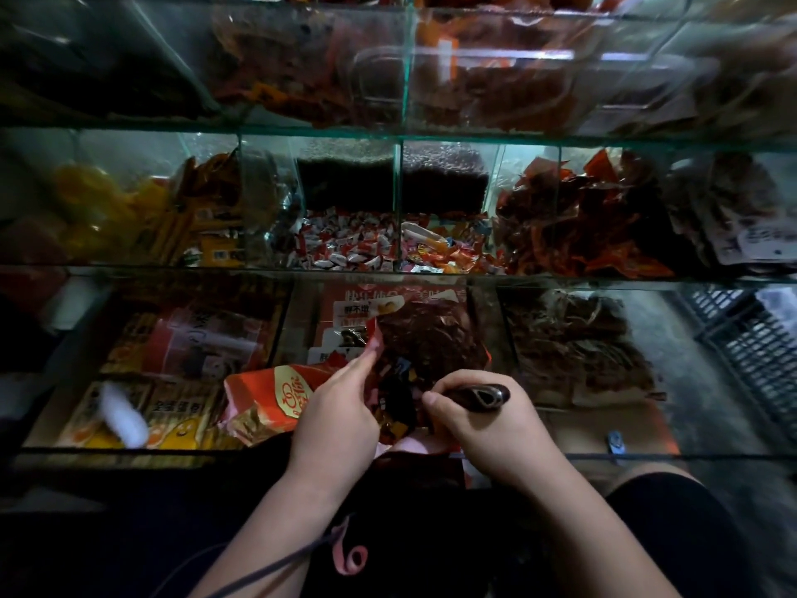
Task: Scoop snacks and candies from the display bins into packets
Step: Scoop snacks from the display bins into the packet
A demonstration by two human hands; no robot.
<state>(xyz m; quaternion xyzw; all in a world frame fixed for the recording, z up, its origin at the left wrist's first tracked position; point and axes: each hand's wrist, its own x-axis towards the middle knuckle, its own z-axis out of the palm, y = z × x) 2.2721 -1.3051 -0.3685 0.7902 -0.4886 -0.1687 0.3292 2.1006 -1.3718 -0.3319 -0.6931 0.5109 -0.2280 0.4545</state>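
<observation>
Leaning over the lowest of three tiers of glass bins [604, 280], the person has two hands at work: the left hand [340, 407] pinches the rim of one red packet [269, 397], held mouth-up over the middle bottom bin. The right hand [487, 429] is curled tight round one dark scoop handle [478, 394], which lies roughly left to right, butt end pointing right. The scoop's bowl is hidden behind fingers and packet, and the wrapped sweets [394, 403] inside are too dim to count.
</observation>
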